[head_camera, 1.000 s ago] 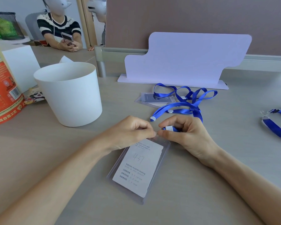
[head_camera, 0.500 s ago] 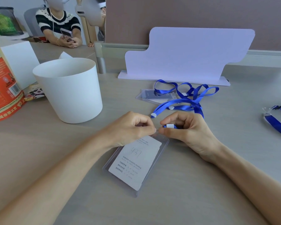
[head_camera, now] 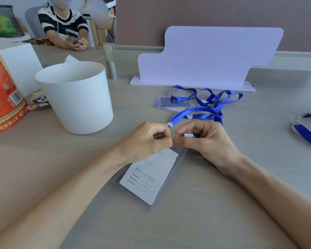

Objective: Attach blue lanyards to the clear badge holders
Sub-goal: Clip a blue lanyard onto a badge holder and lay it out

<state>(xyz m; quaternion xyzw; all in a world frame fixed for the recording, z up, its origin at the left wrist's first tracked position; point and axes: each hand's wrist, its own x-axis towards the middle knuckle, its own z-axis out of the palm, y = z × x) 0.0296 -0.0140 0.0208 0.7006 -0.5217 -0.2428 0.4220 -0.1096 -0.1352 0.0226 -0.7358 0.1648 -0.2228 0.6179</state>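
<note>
The left hand (head_camera: 147,141) has its fingers curled, thumb and forefinger pinched on the top edge of the clear badge holder (head_camera: 151,182), though the exact contact is partly hidden by the knuckles. Its fingertips almost meet those of the right hand (head_camera: 205,142), whose thumb and forefinger are clamped on the end of a blue lanyard (head_camera: 201,112) at its white clip (head_camera: 188,135). From that pinch the holder runs back toward the person, flat on the table (head_camera: 223,212), with a white printed card (head_camera: 147,178) inside bearing handwritten numbers. The lanyard's ribbon loops away behind the right hand, and one white-tipped end (head_camera: 169,124) lies just beyond the left forefinger. Farther past the grip a second badge holder (head_camera: 169,103) lies under more blue ribbon, in front of a white standing board (head_camera: 205,56). A white bucket (head_camera: 75,97) stands beyond the left hand, an orange-red package (head_camera: 2,97) farther left. Another lanyard (head_camera: 307,132) lies well to the right.
</note>
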